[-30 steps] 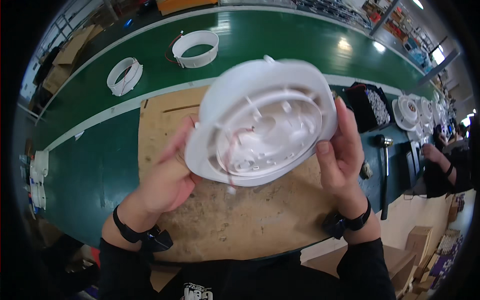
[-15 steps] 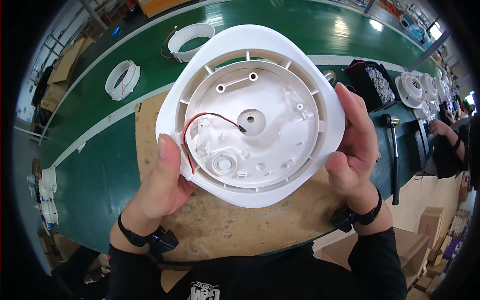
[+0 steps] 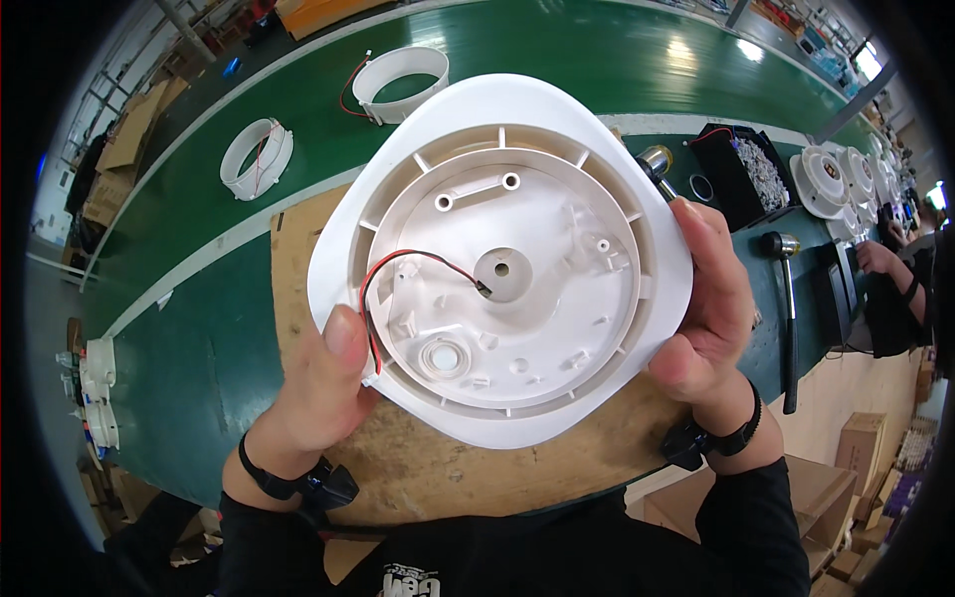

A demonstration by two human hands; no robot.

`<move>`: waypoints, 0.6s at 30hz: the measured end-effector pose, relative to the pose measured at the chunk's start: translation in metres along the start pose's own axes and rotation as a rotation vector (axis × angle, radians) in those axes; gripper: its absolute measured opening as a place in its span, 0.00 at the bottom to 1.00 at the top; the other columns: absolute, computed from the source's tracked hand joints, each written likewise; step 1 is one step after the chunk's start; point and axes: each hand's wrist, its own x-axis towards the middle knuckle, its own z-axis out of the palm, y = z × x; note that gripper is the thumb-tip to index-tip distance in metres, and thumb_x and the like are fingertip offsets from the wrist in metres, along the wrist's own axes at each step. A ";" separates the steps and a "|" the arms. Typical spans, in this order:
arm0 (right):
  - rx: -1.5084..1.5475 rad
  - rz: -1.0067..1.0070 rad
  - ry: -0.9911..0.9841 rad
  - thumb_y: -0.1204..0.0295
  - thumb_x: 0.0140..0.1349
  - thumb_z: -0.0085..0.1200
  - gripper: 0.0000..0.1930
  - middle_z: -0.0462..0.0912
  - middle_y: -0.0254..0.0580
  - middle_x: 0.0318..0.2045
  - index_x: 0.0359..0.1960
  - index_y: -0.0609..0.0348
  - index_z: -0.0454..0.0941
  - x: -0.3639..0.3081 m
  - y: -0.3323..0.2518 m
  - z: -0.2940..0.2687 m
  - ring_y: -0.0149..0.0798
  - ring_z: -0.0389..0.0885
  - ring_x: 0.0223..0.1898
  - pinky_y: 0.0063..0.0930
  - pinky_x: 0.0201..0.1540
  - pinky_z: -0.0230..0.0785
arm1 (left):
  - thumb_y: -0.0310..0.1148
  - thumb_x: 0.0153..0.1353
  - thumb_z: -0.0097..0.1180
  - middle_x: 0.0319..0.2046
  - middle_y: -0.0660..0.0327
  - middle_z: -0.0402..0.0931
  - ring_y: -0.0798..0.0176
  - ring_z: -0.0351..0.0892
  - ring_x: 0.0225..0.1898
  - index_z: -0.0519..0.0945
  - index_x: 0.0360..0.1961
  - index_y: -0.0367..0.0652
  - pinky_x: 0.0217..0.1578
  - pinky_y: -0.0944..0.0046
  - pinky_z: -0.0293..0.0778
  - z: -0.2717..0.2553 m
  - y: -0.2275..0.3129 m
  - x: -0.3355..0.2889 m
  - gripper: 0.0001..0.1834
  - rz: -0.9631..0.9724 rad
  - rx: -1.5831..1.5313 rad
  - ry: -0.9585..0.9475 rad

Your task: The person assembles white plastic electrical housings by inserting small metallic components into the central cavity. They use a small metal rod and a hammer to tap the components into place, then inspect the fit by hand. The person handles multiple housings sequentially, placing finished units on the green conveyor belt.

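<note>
A white plastic housing, rounded-square with a round ribbed recess, is held up over the bench between both hands, its hollow side toward me. My left hand grips the lower-left rim, thumb on top and fingers hidden beneath. My right hand holds the right rim, thumb near the lower edge and fingers along the side. A red and black wire curves over the recess from the left rim to near the centre hole, ending in a small dark connector. Below the housing lies a brown board.
Two white rings with wires rest on the green conveyor. At right are a hammer, a black bin of small pale parts and several white round housings. Another person's hand is at far right.
The housing has come slightly lower and toward me, tilting a little, with both hands still on its rim. The rings on the conveyor have shifted slightly right in view.
</note>
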 end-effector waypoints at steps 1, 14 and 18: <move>0.023 0.001 -0.002 0.46 0.50 0.70 0.52 0.63 0.44 0.57 0.70 0.67 0.63 0.000 0.001 0.000 0.33 0.68 0.51 0.22 0.50 0.67 | 0.67 0.70 0.33 0.69 0.49 0.63 0.50 0.67 0.68 0.53 0.73 0.38 0.67 0.48 0.67 -0.001 0.000 -0.003 0.46 -0.013 0.013 0.015; 0.097 0.083 -0.035 0.55 0.57 0.70 0.45 0.63 0.44 0.57 0.70 0.68 0.62 -0.002 0.002 0.000 0.33 0.69 0.53 0.24 0.52 0.70 | 0.71 0.62 0.44 0.69 0.50 0.62 0.52 0.67 0.68 0.53 0.73 0.35 0.66 0.50 0.67 -0.008 -0.009 -0.013 0.54 0.046 0.088 0.080; 0.116 0.094 -0.011 0.57 0.57 0.70 0.44 0.64 0.45 0.57 0.70 0.66 0.62 -0.001 0.001 0.003 0.33 0.70 0.52 0.23 0.51 0.72 | 0.71 0.62 0.43 0.69 0.50 0.63 0.52 0.67 0.68 0.53 0.73 0.36 0.67 0.50 0.67 -0.004 -0.009 -0.010 0.54 0.039 0.068 0.117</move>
